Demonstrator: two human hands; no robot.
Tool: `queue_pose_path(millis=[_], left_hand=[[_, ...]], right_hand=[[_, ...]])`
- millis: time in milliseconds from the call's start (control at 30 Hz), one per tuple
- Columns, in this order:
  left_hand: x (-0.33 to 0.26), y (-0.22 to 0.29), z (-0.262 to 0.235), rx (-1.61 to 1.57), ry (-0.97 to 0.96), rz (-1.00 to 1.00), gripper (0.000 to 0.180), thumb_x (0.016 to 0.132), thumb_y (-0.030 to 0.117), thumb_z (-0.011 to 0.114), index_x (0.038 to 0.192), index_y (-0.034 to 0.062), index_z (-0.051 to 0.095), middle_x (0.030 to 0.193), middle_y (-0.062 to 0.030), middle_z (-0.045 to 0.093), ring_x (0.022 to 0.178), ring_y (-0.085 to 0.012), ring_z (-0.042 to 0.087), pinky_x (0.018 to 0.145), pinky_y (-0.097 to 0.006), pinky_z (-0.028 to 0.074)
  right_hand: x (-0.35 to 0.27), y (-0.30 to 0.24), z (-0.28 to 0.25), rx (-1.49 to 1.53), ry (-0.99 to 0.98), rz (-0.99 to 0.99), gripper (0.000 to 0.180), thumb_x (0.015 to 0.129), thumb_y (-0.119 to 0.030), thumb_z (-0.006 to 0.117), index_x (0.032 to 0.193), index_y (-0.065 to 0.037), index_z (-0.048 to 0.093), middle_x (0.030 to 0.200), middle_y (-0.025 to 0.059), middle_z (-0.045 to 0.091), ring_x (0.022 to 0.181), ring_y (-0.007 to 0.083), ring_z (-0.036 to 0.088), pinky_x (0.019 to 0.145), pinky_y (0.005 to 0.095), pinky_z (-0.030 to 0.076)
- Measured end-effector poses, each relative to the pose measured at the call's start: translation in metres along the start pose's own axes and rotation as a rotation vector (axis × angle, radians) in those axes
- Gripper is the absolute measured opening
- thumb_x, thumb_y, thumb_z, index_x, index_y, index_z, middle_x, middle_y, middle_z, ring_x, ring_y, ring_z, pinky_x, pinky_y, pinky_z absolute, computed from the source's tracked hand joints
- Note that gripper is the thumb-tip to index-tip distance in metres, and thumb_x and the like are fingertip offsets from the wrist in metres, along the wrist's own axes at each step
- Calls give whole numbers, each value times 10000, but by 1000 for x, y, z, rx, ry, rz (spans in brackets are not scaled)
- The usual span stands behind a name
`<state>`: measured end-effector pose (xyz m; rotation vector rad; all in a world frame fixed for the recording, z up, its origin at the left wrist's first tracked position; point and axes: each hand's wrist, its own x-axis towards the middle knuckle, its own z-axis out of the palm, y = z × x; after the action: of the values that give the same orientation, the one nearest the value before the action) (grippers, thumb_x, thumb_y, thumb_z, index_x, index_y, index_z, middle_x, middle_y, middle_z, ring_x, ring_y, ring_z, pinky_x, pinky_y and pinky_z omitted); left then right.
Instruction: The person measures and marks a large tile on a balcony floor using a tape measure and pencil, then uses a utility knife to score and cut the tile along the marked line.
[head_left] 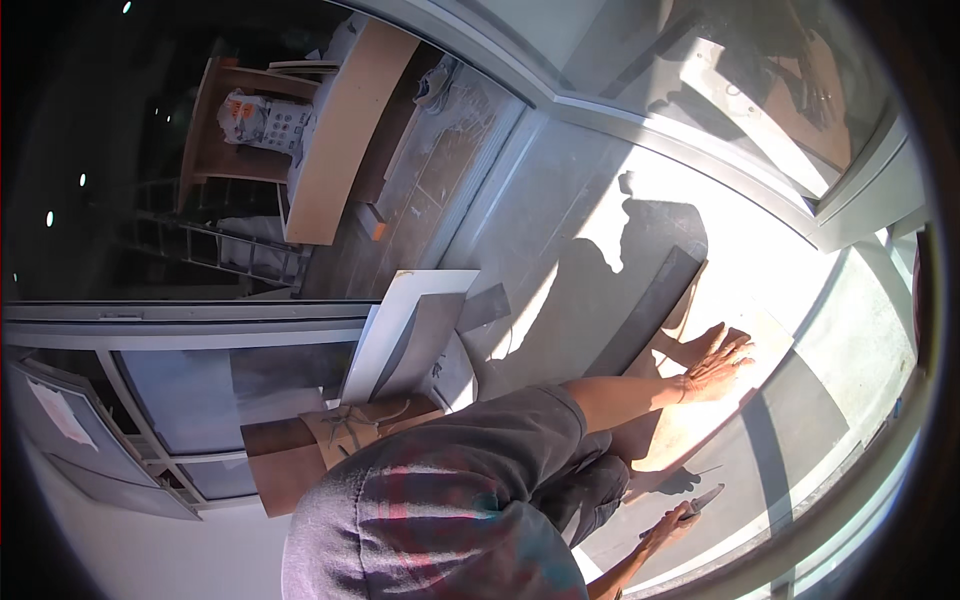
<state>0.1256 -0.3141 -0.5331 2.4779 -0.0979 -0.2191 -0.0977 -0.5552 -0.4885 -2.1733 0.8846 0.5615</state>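
Observation:
My left hand (718, 372) lies with fingers spread on a pale board (682, 432) lit by strong sun. My right hand (668, 526), lower in the view, is closed round the handle of a knife-like tool (706, 500). The tool's grey tapered end points up and right, above a large grey sheet (800, 400) beside the board. Part of the handle is hidden by my fingers. A long dark strip (645, 315) lies past the board's far left edge.
White and grey offcut panels (415, 315) lean by the glazed frame on the left. Brown cardboard (285, 455) lies near my sleeve. Behind the glass are a wooden cabinet piece (350, 130) and a ladder (225, 245). A window frame (690, 150) bounds the far side.

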Motion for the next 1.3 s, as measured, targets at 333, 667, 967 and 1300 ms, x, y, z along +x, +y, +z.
queue_pose_path(millis=[333,667,967,1300], left_hand=[[-143,-13,-10,-142,-373,-474,629,753,104,688,1324,65,429,1489,-129,224,1421,-312,131,1101,-647,131],[-149,-25,11,252,-301,-299,846,659,171,745,1410,121,359,1546,-102,159,1429,-342,97,1082,-618,209],[-145,-12,33,679,-7,-177,521,880,269,430,1365,81,410,1543,-151,214,1421,-383,163,1039,-639,248],[-140,-10,40,640,-15,-212,497,872,262,457,1332,75,438,1524,-164,240,1402,-395,199,1019,-657,267]], right_hand=[[-8,35,-8,17,-107,109,629,934,-417,504,1338,50,385,940,197,590,668,249,546,587,398,457],[-9,47,-2,136,-279,-179,694,915,-480,517,1297,77,358,1002,221,564,781,250,558,648,369,469],[8,36,-10,-159,-114,-28,514,913,-395,540,1199,28,480,947,179,585,708,243,556,591,363,474],[0,2,6,27,-201,-424,576,940,-435,516,1224,61,438,828,142,545,650,204,502,556,337,433]])
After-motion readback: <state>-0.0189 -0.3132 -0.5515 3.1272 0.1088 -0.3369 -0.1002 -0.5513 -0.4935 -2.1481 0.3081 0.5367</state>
